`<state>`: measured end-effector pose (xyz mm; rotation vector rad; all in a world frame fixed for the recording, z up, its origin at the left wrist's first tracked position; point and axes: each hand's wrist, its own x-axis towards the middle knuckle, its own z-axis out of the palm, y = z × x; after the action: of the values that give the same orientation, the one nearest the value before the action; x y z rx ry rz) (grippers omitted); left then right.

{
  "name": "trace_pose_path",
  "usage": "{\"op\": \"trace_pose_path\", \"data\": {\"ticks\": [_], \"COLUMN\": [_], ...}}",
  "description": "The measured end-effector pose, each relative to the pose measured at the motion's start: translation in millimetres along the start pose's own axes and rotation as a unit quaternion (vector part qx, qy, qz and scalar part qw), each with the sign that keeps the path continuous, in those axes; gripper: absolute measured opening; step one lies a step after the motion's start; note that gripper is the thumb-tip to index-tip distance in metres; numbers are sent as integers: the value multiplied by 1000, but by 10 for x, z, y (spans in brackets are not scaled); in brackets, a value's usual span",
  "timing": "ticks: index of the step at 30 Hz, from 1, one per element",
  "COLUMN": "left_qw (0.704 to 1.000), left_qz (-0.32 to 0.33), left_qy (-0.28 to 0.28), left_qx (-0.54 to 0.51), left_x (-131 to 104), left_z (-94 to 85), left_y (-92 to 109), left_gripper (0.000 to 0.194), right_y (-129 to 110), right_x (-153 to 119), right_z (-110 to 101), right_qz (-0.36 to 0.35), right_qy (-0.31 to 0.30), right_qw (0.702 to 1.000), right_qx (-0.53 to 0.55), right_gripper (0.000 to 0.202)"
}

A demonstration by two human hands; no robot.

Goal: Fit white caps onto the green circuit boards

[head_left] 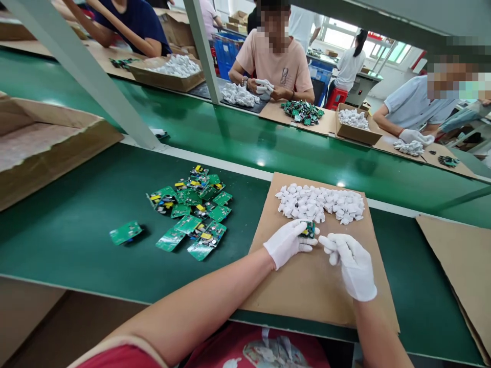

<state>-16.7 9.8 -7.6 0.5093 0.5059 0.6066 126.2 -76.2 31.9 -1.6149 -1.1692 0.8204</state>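
My left hand (292,242), in a white glove, grips a small green circuit board (308,229) by its left side, above the cardboard sheet (303,286). Just to the right is my right hand (350,260), gloved too, its thumb and fingers pinched together near the board. Whatever may be between those fingertips is too small to make out. Behind both hands, a heap of small white pieces (320,202) lies on the cardboard. Left of the sheet, several green circuit boards (195,204) with yellow and black parts are piled on the green bench, and a single board (126,232) rests apart.
A cardboard box (57,158) stands at the left, with a slanted metal post (99,76) behind it. More cardboard (460,266) lies at the right. Across a green belt (249,138), co-workers (274,66) sit by boxes of white pieces (355,122) and circuit boards (303,111).
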Motion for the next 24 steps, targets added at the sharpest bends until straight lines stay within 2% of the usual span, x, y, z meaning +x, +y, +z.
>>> {"op": "trace_pose_path", "data": {"ticks": [2,6,14,20,24], "left_qw": [1000,1000,992,981,975], "left_qz": [-2,-2,30,86,94], "left_qy": [-8,-2,30,37,28], "left_qx": [-16,13,120,168,199], "left_x": [1,-7,-82,-89,-106], "left_z": [-18,-10,108,64,56], "left_y": [-10,-19,-13,-81,-147], "left_gripper": [28,32,32,38,41], "right_y": [25,146,245,297,348], "right_x": [51,78,62,73,78], "right_z": [83,194,173,198,203], "right_qz": [-21,-64,-175,-202,-249], "right_qy": [15,61,64,85,90], "right_qw": [1000,994,966,949,929], "right_qx": [3,-65,-181,-226,-260], "right_gripper": [30,23,18,15,12]}}
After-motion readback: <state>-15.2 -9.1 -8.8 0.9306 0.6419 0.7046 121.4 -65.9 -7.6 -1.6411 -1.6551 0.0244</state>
